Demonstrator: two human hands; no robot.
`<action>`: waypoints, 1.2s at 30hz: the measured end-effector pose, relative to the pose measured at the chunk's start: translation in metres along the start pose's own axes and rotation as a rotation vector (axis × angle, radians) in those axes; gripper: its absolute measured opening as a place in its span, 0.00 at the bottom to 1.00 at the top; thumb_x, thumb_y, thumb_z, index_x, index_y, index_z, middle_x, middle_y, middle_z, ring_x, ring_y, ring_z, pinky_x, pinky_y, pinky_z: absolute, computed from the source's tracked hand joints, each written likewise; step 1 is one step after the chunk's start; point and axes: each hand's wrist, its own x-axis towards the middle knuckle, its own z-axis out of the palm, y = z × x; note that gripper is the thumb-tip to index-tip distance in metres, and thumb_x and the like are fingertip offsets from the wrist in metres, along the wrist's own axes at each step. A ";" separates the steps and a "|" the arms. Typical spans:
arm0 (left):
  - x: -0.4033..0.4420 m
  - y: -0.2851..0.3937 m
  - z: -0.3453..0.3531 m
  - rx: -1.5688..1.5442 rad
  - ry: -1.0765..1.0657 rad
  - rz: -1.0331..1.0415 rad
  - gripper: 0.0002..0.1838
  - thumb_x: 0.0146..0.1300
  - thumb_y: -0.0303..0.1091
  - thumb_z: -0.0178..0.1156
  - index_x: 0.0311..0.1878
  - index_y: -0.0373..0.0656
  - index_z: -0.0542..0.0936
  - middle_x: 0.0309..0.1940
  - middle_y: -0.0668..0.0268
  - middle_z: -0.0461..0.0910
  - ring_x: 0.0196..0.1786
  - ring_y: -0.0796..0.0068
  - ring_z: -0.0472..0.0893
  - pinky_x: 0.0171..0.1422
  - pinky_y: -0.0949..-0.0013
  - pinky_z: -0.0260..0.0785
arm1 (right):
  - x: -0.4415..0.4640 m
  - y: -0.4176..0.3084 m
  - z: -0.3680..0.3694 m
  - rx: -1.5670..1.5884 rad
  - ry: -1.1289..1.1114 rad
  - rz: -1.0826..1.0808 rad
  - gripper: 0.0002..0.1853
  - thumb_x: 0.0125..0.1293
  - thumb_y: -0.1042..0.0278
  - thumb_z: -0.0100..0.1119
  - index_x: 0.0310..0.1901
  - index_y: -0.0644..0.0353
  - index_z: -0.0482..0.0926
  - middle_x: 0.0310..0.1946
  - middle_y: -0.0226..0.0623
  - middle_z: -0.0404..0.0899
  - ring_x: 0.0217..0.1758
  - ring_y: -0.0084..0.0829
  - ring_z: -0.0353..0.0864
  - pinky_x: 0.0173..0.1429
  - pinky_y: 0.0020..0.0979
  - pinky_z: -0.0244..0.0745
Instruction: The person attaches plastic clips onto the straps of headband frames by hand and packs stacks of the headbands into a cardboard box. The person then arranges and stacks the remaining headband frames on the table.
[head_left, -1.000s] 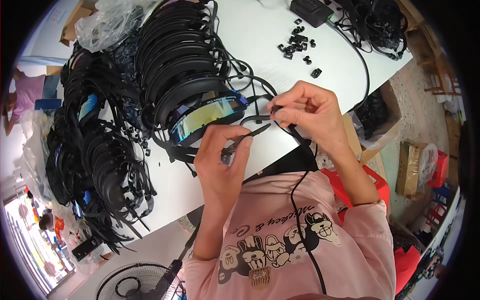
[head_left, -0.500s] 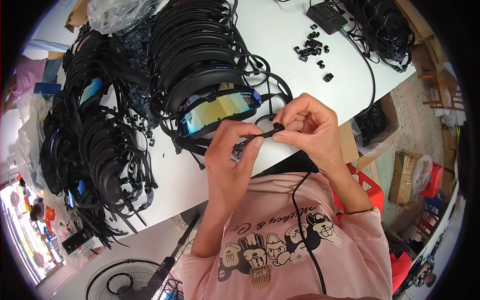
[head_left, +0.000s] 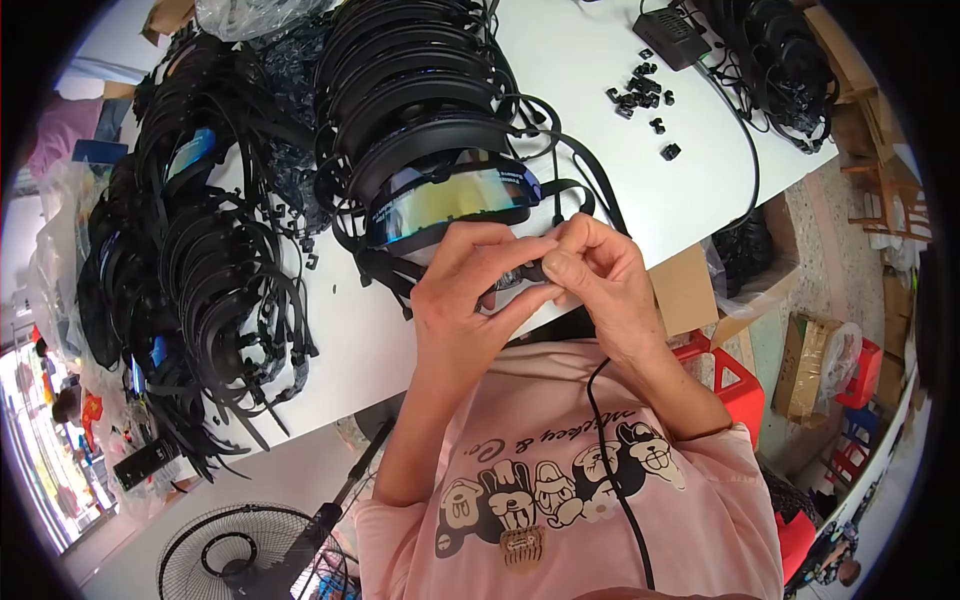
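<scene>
My left hand (head_left: 470, 275) and my right hand (head_left: 597, 285) meet just above the table's front edge. Their fingertips pinch a narrow black strap (head_left: 537, 270), most of it hidden behind fingers. A small black piece on the strap is covered by my right thumb and forefinger. Just beyond my hands lies the nearest pair of goggles (head_left: 455, 205), with a mirrored yellow-blue lens and black straps. Behind it, more black goggles (head_left: 415, 95) stand stacked in a row, their straps looping to the right.
Loose black clips (head_left: 640, 92) are scattered on the white table (head_left: 575, 80), near a black box with a cable (head_left: 672, 40). More strapped goggles (head_left: 215, 270) pile up at left. An open carton (head_left: 755, 270) stands right of the table; a fan (head_left: 235, 555) is below left.
My hands have drawn together, and my right fingertips now cover the small black piece that showed before. The view has shifted slightly, moving the table contents rightward.
</scene>
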 end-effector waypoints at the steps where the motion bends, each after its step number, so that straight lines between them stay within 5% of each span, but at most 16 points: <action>1: -0.002 0.000 0.000 0.002 0.007 -0.031 0.18 0.51 0.26 0.79 0.46 0.46 0.88 0.41 0.69 0.83 0.34 0.79 0.80 0.30 0.75 0.68 | 0.001 0.003 0.001 -0.027 0.005 -0.036 0.09 0.72 0.69 0.69 0.37 0.63 0.80 0.37 0.31 0.82 0.34 0.15 0.75 0.39 0.20 0.72; 9: -0.007 -0.007 0.006 0.163 0.056 0.033 0.14 0.57 0.32 0.77 0.47 0.46 0.87 0.36 0.70 0.86 0.29 0.73 0.81 0.29 0.71 0.70 | 0.007 0.012 0.002 -0.081 0.035 -0.188 0.09 0.75 0.69 0.66 0.38 0.63 0.77 0.38 0.32 0.81 0.36 0.15 0.74 0.43 0.20 0.71; 21: -0.003 -0.008 0.003 0.068 0.067 -0.025 0.15 0.57 0.31 0.79 0.45 0.43 0.85 0.37 0.67 0.88 0.29 0.77 0.83 0.30 0.74 0.72 | 0.020 0.015 -0.003 -0.084 -0.063 -0.240 0.10 0.76 0.68 0.65 0.39 0.61 0.75 0.40 0.32 0.80 0.42 0.15 0.76 0.51 0.22 0.73; 30: 0.003 -0.005 -0.006 -0.086 0.024 -0.058 0.15 0.56 0.28 0.79 0.44 0.41 0.84 0.35 0.65 0.88 0.33 0.74 0.86 0.37 0.71 0.77 | 0.027 0.022 -0.001 0.558 -0.184 0.056 0.10 0.74 0.65 0.65 0.39 0.60 0.76 0.41 0.32 0.81 0.42 0.19 0.77 0.50 0.24 0.73; 34: 0.001 -0.002 -0.018 -0.032 -0.032 -0.020 0.16 0.46 0.23 0.81 0.40 0.40 0.88 0.38 0.65 0.86 0.38 0.75 0.85 0.42 0.73 0.76 | 0.028 0.005 -0.010 -0.006 -0.255 -0.179 0.08 0.70 0.70 0.68 0.45 0.61 0.80 0.41 0.30 0.81 0.39 0.17 0.77 0.44 0.23 0.72; 36: -0.002 -0.003 -0.022 0.028 -0.056 0.054 0.15 0.49 0.24 0.79 0.42 0.43 0.88 0.39 0.66 0.85 0.36 0.74 0.85 0.36 0.72 0.75 | 0.029 -0.013 -0.009 -0.309 -0.309 -0.228 0.12 0.65 0.69 0.72 0.48 0.59 0.82 0.41 0.29 0.82 0.37 0.16 0.77 0.39 0.22 0.70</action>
